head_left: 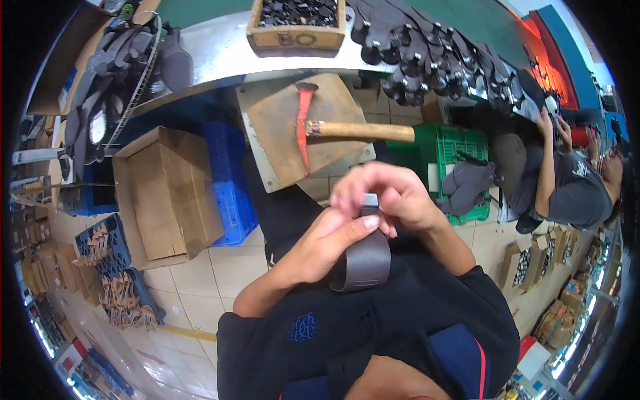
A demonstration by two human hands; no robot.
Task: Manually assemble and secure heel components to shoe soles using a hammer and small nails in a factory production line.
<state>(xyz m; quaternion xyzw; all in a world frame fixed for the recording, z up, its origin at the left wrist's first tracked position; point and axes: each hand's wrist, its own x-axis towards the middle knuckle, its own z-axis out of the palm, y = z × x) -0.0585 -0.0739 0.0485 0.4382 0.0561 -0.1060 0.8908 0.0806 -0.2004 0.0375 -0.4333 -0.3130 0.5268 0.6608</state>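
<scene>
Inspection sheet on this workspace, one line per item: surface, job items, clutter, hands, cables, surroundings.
Surface: brown board on a pale stand, with a red-headed hammer lying on it; metal bench beyond.
Job's things: dark strap, curved, with a shiny grey piece at its upper end.
Clutter: wooden box of small dark pieces and dark shoe parts on the bench; blue crate, cardboard box and green crate lower down.
Hands: left hand grips the strap, thumb on top; right hand curls around its upper end, contact unclear.
Cables: nothing seen.
Surroundings: co-worker at right; tiled floor.
</scene>
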